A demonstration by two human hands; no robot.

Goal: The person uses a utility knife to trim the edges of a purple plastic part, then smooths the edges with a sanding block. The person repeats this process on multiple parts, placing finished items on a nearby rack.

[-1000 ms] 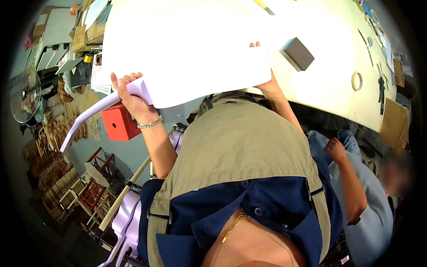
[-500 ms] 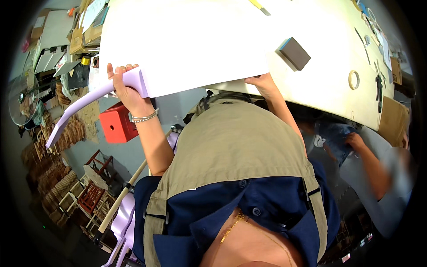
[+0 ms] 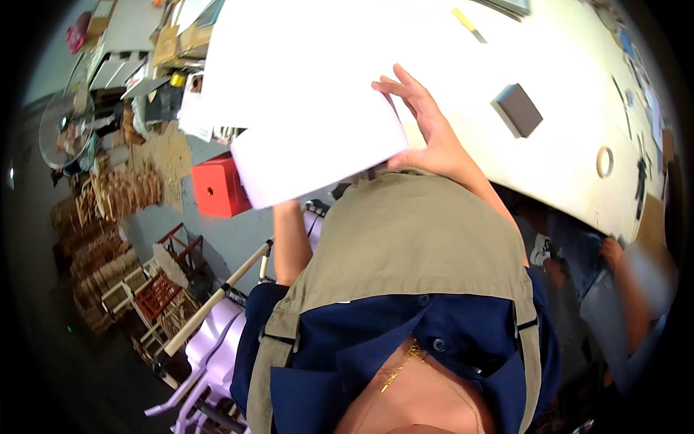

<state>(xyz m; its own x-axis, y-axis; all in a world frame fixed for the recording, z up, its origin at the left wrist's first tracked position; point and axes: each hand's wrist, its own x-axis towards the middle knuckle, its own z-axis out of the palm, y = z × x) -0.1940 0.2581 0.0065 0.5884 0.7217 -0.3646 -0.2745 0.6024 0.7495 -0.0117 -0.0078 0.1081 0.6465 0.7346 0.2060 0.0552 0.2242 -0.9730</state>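
A pale lilac, nearly white panel [image 3: 318, 148] with a smooth broad face is tilted up in front of me, off the table's near left edge. My right hand [image 3: 434, 137] is open at the panel's right end, fingers stretched and spread. Its fingertips reach the far corner and its thumb lies by the near corner, with a gap at the palm. Behind the panel my left hand is hidden; only the left forearm [image 3: 289, 242] shows below it, so its grip cannot be made out.
On the white table [image 3: 463, 94] lie a dark sanding block [image 3: 520, 111], a yellow-handled cutter [image 3: 468, 25] and a tape roll [image 3: 605, 162]. A red stool [image 3: 217, 189] stands left, lilac chair parts [image 3: 217, 340] lower left. Another person's arm [image 3: 636, 296] is at right.
The lilac piece has turned, so its curved arm no longer shows and its broad face does. My left hand has gone behind it. My right hand has opened at its end.
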